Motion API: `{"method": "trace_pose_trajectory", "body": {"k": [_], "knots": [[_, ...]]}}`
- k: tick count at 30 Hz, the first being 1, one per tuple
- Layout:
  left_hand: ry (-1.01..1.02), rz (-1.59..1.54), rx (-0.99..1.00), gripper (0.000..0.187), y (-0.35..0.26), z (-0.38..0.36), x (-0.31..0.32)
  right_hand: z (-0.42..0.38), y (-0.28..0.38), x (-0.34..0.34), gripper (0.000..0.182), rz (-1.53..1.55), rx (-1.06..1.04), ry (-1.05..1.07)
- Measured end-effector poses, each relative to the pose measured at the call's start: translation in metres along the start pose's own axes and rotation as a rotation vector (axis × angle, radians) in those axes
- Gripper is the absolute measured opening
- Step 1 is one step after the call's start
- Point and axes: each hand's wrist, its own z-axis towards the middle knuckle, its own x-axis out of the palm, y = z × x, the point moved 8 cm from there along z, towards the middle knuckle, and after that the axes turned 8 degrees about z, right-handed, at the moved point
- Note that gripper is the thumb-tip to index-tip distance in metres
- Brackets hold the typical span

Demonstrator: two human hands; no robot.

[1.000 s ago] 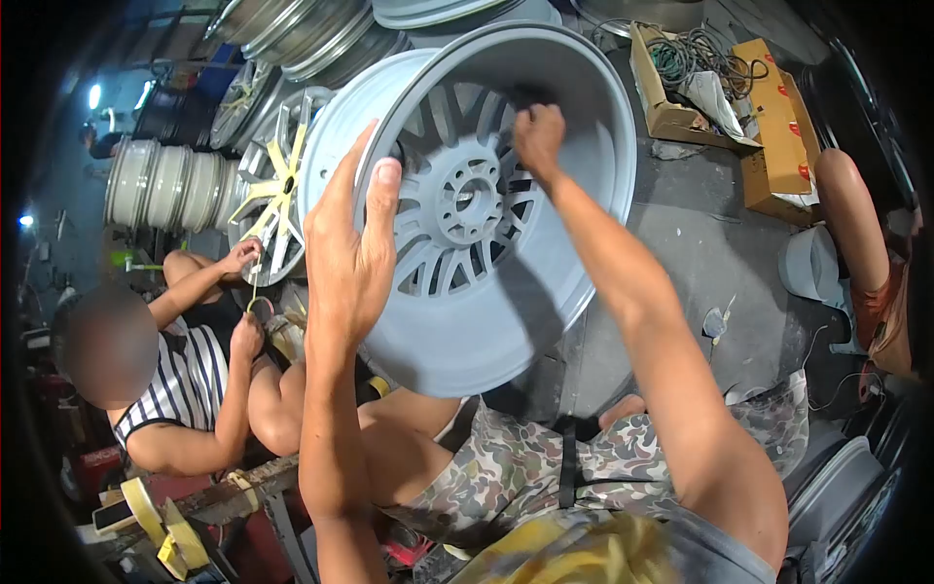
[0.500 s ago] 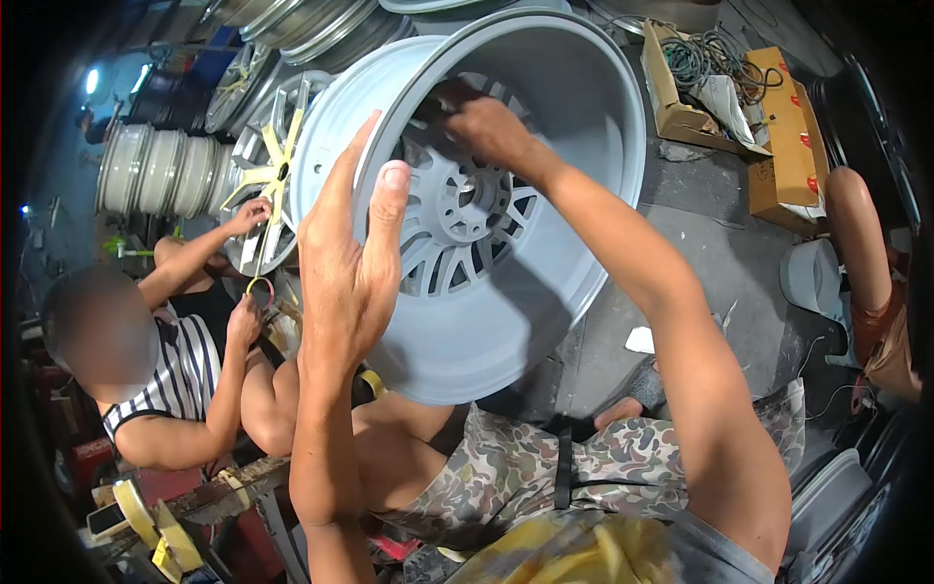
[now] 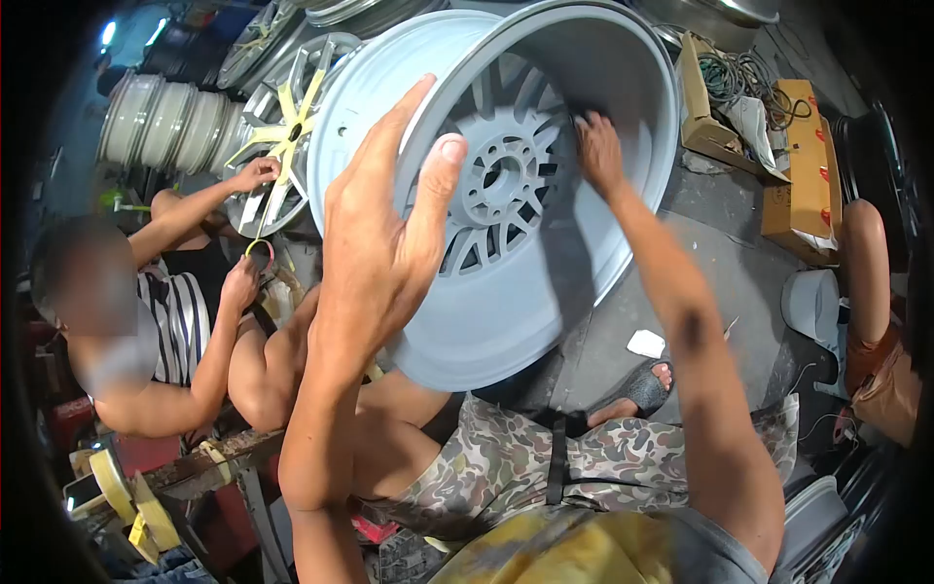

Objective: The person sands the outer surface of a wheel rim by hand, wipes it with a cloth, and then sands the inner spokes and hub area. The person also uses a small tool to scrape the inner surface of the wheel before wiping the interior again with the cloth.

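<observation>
A large grey wheel rim [image 3: 477, 341] is tilted in front of me, its open barrel facing me and its spokes deep inside. My left hand [image 3: 379, 234] grips the near left edge of the barrel, with the fingers along the outside and the thumb over the lip. Inside the barrel, my right hand [image 3: 600, 156] is against the right inner wall, beside the spokes. Its fingers are bent together over something dark and partly hidden, which I cannot make out. A shadow falls across the wall below that hand.
On the left, a seated person [image 3: 185, 321] handles a spoked wheel with yellow tape [image 3: 289, 131]. Stacked rims [image 3: 161, 127] stand behind. Cardboard boxes [image 3: 803, 185], one with coiled cable, lie at right, near another person's leg [image 3: 864, 263]. Tape rolls [image 3: 112, 484] hang at lower left.
My right hand has moved right, from over the spokes to the barrel's right inner wall. The left hand keeps its grip on the edge. The whole view has shifted slightly.
</observation>
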Motion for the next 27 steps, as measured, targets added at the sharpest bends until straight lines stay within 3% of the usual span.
{"method": "trace_pose_trajectory", "body": {"k": [2,4,5,6,7,8,9,10,11,12,13,14,15,17,18,19,22,24,27], "knots": [[0.009,-0.001,0.0,0.042,-0.002,0.0,0.002,-0.05,0.013,0.005,0.041,0.212,0.2,0.038],[0.014,-0.025,-0.015,0.043,-0.005,0.0,0.003,-0.137,0.022,0.035,0.044,0.274,0.655,0.213],[0.016,-0.03,-0.016,0.043,-0.005,0.001,0.005,-0.149,0.054,0.031,0.045,0.123,0.635,0.07],[0.009,-0.018,0.002,0.044,-0.007,0.001,0.005,-0.165,0.075,0.035,0.039,0.21,0.867,0.269],[-0.001,-0.007,0.021,0.044,-0.009,0.001,0.005,-0.185,0.099,0.037,0.033,0.266,0.98,0.236],[-0.005,-0.013,0.023,0.044,-0.012,0.001,0.005,-0.191,0.127,0.044,0.032,0.298,0.989,0.408],[0.005,-0.009,0.004,0.044,-0.014,0.001,0.006,-0.232,0.145,0.072,0.03,0.217,0.977,0.437],[0.016,-0.003,-0.012,0.044,-0.015,0.001,0.007,-0.185,0.188,0.049,0.025,0.267,0.968,0.717],[0.012,-0.008,-0.005,0.044,-0.016,0.001,0.006,-0.161,0.219,0.037,0.018,0.436,0.862,0.773],[0.018,-0.026,-0.004,0.044,-0.015,0.001,0.008,-0.145,0.247,0.024,0.018,0.662,0.827,0.718],[0.022,-0.041,-0.005,0.044,-0.013,0.001,0.009,-0.11,0.278,-0.002,0.027,0.892,0.655,0.594],[0.017,-0.038,-0.006,0.044,-0.012,0.0,0.01,-0.086,0.292,-0.013,0.034,1.061,0.783,0.773],[0.014,-0.033,0.006,0.044,-0.013,-0.001,0.011,-0.075,0.296,-0.02,0.034,1.065,0.778,0.775],[0.005,-0.021,0.022,0.044,-0.018,-0.003,0.008,-0.035,0.301,-0.045,0.034,1.258,0.629,0.457],[0.041,-0.058,-0.035,0.044,-0.017,-0.005,0.01,-0.028,0.305,-0.05,0.035,1.305,0.708,0.484],[0.075,-0.098,-0.096,0.043,-0.015,-0.007,0.012,-0.029,0.308,-0.051,0.035,1.308,0.703,0.491],[0.038,-0.014,-0.025,0.042,-0.014,-0.009,0.011,-0.054,0.299,-0.043,0.037,1.347,0.714,0.538],[0.014,0.047,0.033,0.042,-0.016,-0.006,0.012,-0.108,0.27,-0.031,0.039,1.154,0.451,0.737],[-0.028,-0.027,0.081,0.043,-0.014,-0.008,0.008,-0.16,0.158,-0.018,0.042,0.681,0.254,0.956]]}}
